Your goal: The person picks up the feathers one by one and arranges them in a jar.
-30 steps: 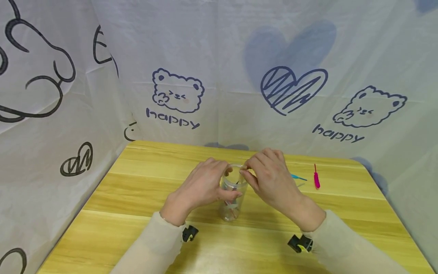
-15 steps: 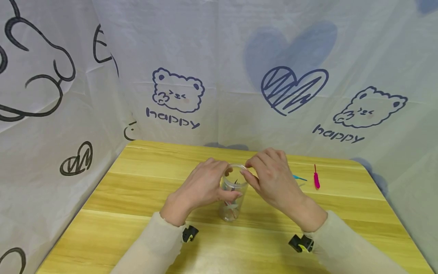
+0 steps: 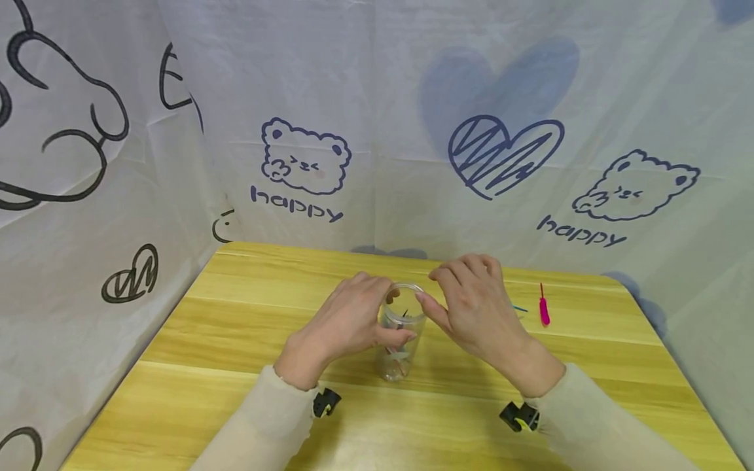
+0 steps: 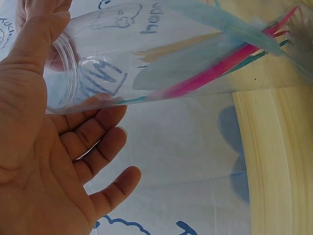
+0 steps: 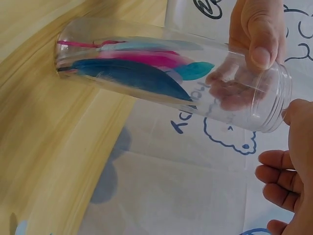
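A clear plastic jar (image 3: pixel 394 369) stands upright on the table. My left hand (image 3: pixel 344 320) holds it near the mouth, thumb on the near side and fingers behind. Inside lie several feathers; the right wrist view shows a dark blue feather (image 5: pixel 132 78), a pink feather (image 5: pixel 151 58) and a teal feather tip (image 5: pixel 198 71). The pink feather (image 4: pixel 210 71) slants through the jar in the left wrist view as well. My right hand (image 3: pixel 477 307) is beside the rim with its fingers spread apart and nothing in them. Its thumb is at the rim; whether it touches is unclear.
On the table's right side lies a bright pink feather (image 3: pixel 544 311). A blue feather (image 3: pixel 520 308) beside it is partly hidden behind my right hand. Printed white cloth (image 3: pixel 400 216) hangs along the table's back and sides.
The right hand's fingers have parted from a pinch at the jar's mouth, and the hand has shifted slightly right. A dark feather tip stays inside the jar. The left hand keeps its place.
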Demonstrator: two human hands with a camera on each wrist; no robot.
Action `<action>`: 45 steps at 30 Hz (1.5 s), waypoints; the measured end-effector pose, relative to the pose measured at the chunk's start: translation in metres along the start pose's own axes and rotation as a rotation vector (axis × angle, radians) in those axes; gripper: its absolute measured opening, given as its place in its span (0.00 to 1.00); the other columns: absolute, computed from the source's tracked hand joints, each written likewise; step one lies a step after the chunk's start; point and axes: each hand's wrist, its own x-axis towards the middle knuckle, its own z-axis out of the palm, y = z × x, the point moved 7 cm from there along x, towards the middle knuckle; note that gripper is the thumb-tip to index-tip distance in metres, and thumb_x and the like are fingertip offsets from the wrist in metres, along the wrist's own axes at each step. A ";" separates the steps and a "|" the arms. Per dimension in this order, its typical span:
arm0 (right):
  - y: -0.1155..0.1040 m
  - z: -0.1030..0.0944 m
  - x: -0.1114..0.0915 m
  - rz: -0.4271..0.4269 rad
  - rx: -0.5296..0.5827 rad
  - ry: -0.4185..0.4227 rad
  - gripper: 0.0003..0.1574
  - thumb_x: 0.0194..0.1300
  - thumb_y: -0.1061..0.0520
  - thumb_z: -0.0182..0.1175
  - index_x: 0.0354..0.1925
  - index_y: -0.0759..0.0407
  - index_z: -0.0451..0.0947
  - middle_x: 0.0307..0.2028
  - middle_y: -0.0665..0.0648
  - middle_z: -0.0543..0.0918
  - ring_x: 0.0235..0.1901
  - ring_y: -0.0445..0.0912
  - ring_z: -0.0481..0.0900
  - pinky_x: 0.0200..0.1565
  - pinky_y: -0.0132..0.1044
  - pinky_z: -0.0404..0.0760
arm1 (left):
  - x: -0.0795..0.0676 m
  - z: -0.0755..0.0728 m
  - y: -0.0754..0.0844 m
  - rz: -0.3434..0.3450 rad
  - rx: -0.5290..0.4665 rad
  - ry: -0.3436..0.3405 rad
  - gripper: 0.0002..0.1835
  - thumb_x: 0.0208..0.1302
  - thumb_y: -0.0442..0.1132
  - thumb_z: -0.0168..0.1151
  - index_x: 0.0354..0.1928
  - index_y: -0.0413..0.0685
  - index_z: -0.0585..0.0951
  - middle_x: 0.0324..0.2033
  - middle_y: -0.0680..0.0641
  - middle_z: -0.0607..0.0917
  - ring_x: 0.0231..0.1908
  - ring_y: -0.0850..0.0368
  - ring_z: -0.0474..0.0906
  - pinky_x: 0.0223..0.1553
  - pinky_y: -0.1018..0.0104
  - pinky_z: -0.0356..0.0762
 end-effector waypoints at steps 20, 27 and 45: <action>0.054 0.003 -0.052 0.192 0.028 -0.038 0.40 0.84 0.35 0.44 0.60 0.71 0.77 0.58 0.70 0.80 0.56 0.69 0.78 0.59 0.69 0.72 | 0.000 0.002 -0.002 -0.029 -0.006 -0.021 0.35 0.57 0.69 0.75 0.54 0.49 0.83 0.49 0.52 0.88 0.49 0.55 0.77 0.56 0.55 0.76; 0.082 0.005 -0.074 0.260 -0.016 -0.064 0.23 0.70 0.60 0.67 0.58 0.71 0.79 0.56 0.70 0.82 0.54 0.69 0.79 0.56 0.69 0.74 | -0.001 0.001 -0.002 -0.043 -0.010 -0.029 0.36 0.56 0.69 0.75 0.55 0.49 0.83 0.51 0.52 0.88 0.51 0.55 0.76 0.57 0.55 0.75; 0.117 0.043 -0.152 0.398 -0.049 -0.405 0.26 0.70 0.57 0.68 0.59 0.72 0.78 0.57 0.71 0.81 0.57 0.68 0.78 0.54 0.69 0.74 | 0.001 -0.001 0.002 -0.035 0.019 -0.037 0.38 0.56 0.71 0.74 0.57 0.50 0.83 0.53 0.53 0.88 0.55 0.55 0.76 0.60 0.53 0.75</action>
